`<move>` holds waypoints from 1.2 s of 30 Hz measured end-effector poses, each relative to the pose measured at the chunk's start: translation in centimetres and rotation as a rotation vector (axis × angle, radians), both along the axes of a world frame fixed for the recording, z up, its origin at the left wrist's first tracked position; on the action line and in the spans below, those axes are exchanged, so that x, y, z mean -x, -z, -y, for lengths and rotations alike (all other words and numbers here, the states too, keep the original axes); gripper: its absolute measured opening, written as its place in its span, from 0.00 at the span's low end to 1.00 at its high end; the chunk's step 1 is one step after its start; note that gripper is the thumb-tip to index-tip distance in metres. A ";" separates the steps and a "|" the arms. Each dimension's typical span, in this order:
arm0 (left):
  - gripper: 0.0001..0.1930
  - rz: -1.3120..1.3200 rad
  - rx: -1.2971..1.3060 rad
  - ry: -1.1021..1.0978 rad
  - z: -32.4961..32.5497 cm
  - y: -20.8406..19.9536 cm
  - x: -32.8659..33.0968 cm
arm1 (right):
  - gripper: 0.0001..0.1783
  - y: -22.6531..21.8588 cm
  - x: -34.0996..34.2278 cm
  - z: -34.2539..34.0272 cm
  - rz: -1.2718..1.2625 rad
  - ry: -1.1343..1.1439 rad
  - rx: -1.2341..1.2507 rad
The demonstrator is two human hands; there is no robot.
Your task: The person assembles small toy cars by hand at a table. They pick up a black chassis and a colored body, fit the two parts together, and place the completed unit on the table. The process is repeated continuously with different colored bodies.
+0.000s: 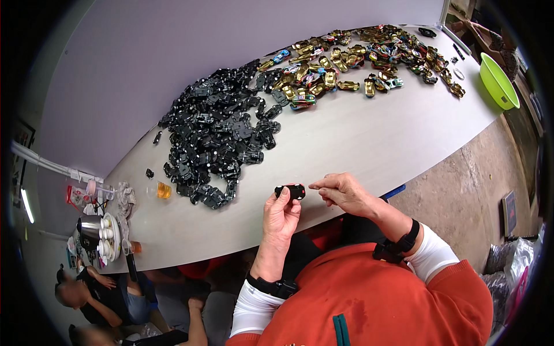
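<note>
My left hand point(279, 224) is closed on a small toy car point(292, 191), held between thumb and fingers above the table's near edge. Its black underside faces up, with a bit of red showing at the rim and end. Just to the right of the car, my right hand point(347, 195) has thumb and fingertips pinched together, apart from the car. Whatever may be between those fingertips is too small to make out. Beyond my hands lies a big heap of black toy car bases point(219, 135). Farther right spreads a pile of gold and coloured toy car bodies point(329, 78).
The pale table point(358, 135) curves round in front of me. A green basin point(497, 82) stands at its far right edge. To the left are a cup of amber drink point(164, 191), a tray of white cups point(118, 236) and a cloth point(126, 199). People point(95, 294) sit at lower left.
</note>
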State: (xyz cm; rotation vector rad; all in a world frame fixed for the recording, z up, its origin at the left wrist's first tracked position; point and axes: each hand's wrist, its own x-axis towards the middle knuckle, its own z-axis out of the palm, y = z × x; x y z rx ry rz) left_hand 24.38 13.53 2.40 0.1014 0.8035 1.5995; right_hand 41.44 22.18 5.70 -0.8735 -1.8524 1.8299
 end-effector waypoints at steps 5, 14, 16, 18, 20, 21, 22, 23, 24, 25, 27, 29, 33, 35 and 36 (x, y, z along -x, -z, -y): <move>0.08 -0.071 -0.023 0.009 0.0 -0.4 -0.7 | 0.12 -0.9 0.2 0.4 -0.023 0.021 0.252; 0.06 -0.323 -0.047 -0.150 -0.1 -1.6 -2.3 | 0.10 -0.3 0.9 0.6 -0.006 0.030 -0.264; 0.06 -0.349 -0.059 -0.186 -0.3 -1.9 -2.6 | 0.10 -1.0 0.9 0.6 0.002 0.033 -0.158; 0.06 -0.367 -0.074 -0.171 -0.5 -2.1 -2.6 | 0.09 -0.6 0.8 0.4 -0.037 0.044 -0.068; 0.06 -0.372 -0.079 -0.163 -0.4 -2.1 -2.5 | 0.09 -0.5 0.7 0.3 -0.052 0.037 -0.017; 0.06 -0.367 -0.077 -0.159 -0.4 -2.1 -2.5 | 0.09 -0.7 0.7 0.3 -0.048 0.029 -0.011; 0.06 -0.363 -0.076 -0.153 -0.3 -2.1 -2.4 | 0.09 -0.9 0.6 0.2 -0.044 0.023 -0.006; 0.06 -0.360 -0.075 -0.150 -0.3 -2.1 -2.4 | 0.09 -1.0 0.5 0.2 -0.055 0.019 0.054; 0.06 -0.357 -0.073 -0.146 -0.2 -2.2 -2.4 | 0.08 -1.1 0.4 0.2 -0.066 0.014 0.114; 0.06 -0.354 -0.073 -0.143 -0.1 -2.3 -2.5 | 0.08 -1.2 0.4 0.2 -0.077 0.009 0.172; 0.06 -0.354 -0.078 -0.143 -0.2 -2.5 -2.6 | 0.08 -1.6 0.4 0.2 -0.041 0.016 0.131; 0.06 -0.349 -0.068 -0.146 -0.3 -2.7 -2.7 | 0.07 -1.6 0.5 0.2 -0.031 0.031 -0.049; 0.06 -0.354 -0.037 -0.182 -0.4 -2.8 -3.1 | 0.08 0.4 1.0 0.7 -0.082 0.129 -0.618; 0.06 -0.350 -0.035 -0.205 -0.4 -2.9 -3.1 | 0.09 0.6 1.2 0.7 -0.080 0.150 -0.756; 0.06 -0.338 -0.033 -0.205 -0.4 -2.9 -3.1 | 0.09 0.5 1.2 0.7 -0.057 0.139 -0.764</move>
